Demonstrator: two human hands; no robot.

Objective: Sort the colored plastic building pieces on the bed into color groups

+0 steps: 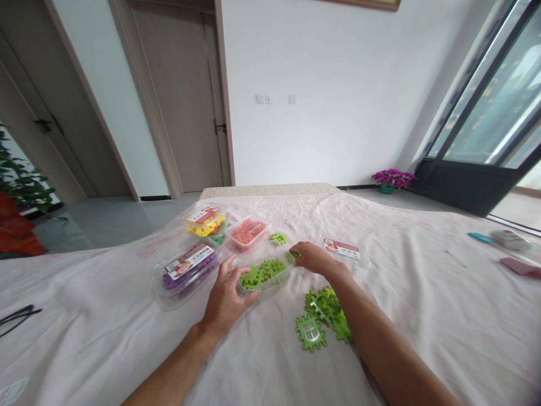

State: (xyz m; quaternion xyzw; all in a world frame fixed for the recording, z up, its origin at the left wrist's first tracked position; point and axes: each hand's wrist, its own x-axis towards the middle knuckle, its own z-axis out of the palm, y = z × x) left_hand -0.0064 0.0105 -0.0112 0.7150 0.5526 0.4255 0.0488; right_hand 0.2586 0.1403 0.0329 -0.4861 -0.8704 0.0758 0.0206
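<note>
My left hand [230, 290] grips the near left end of a clear plastic box [270, 285], thumb along the front and fingers over the rim. Inside the box lie several green interlocking plastic pieces [262, 273]. At the box's right end, my right hand [310, 256] is closed on a green interlocking piece [295, 256], most of it hidden by the fingers. A loose pile of green pieces [323, 304] lies beside my right forearm, with one windowed piece [311, 332] at its near edge. Another single green piece [278, 239] rests behind the box.
Left of the box stand a lidded box of purple pieces [188, 270], a box with yellow pieces [206, 225] and an open box of red pieces [248, 232]. A clear labelled lid [342, 249] lies to the right. Farther right are a white object [511, 241] and a blue item [479, 237].
</note>
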